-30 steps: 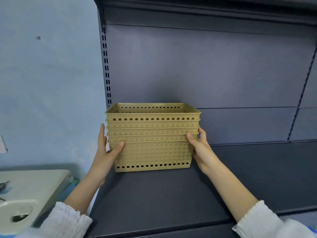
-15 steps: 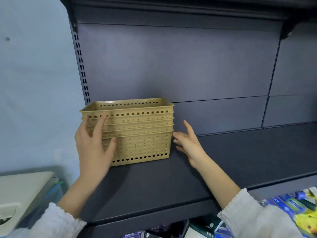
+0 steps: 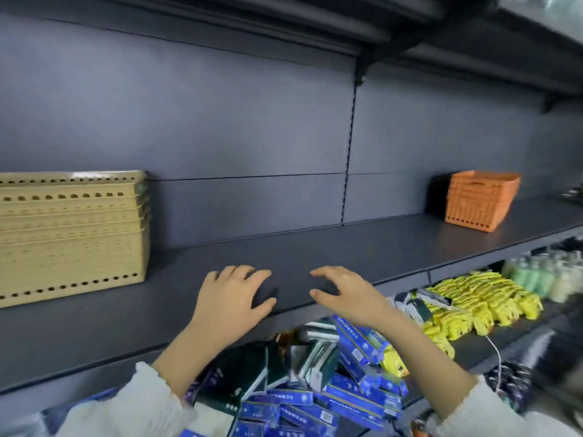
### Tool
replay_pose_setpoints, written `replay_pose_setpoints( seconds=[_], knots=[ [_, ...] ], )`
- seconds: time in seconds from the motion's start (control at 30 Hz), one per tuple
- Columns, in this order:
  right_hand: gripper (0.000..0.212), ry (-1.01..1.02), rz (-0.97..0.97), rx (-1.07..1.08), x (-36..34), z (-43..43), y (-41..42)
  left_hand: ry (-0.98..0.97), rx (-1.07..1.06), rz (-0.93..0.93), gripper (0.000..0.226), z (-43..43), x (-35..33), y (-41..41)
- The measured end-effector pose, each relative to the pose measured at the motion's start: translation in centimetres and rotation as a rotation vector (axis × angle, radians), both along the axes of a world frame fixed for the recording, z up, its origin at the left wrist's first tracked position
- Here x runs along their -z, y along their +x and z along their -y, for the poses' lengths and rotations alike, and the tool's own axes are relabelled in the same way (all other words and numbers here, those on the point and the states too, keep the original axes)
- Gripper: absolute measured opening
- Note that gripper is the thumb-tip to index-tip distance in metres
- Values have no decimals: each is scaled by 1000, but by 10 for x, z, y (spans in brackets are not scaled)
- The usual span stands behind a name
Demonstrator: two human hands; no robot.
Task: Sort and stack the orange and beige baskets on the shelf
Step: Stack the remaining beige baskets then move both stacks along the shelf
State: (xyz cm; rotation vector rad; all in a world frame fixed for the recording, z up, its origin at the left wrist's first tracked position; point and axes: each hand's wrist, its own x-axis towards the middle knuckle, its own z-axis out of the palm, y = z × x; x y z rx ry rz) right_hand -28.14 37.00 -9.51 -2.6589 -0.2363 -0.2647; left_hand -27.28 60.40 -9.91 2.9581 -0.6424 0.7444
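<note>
beige baskets: nested stack, far left on the shelf, upright, cut off by the left frame edge
orange baskets: nested stack, far right on the same shelf, close to the back panel; well apart from the beige stack
left hand: empty, fingers spread wide, palm down over the shelf's front edge; touching or just above, can't tell
right hand: empty, fingers spread and slightly curled, just beside the left hand, also over the front edge
hands vs baskets: both clear of either stack, in the bare stretch between them
lower shelf: blue boxes and yellow packets, not part of the task
step: looks like a between-grasps moment; each colour sits in its own stack, so the sort reads as nearly or fully done
progress: late, judging by two tidy single-colour stacks and no loose baskets in view
next move needs: probably a look right to check the orange stack; if it wants squaring, reach well right and take it two-handed by the side walls
risk: frame is motion-blurred, so stack alignment can't be judged
</note>
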Motion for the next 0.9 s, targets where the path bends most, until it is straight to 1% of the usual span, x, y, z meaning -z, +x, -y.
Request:
replay_pose_setpoints(
  seconds=[0.1,0.13,0.23,0.33,0.4,0.53,0.63,0.8,0.9],
  knots=[
    [54,-37,62,73,5,65,-15,-23,46,-7,56,74,3,-6],
    [52,-61,83,101,7,85,-20,-29,61,-6,53,96,5,-7],
    [56,-180,111,219,12,142,-35,-10,109,12,49,155,11,-2],
    [60,-318,154,322,15,197,-45,21,106,26,48,207,11,11],
    [61,-359,139,383,16,234,-46,42,106,39,42,239,10,22],
    [65,-334,93,453,21,301,-35,66,137,56,44,299,13,44],
    [65,-355,96,481,26,345,-14,16,160,39,45,343,16,66],
    [68,-340,74,476,26,416,43,-76,198,-29,58,420,17,121],
    [68,-341,70,468,20,459,83,-69,183,-11,61,469,6,159]
  ],
)
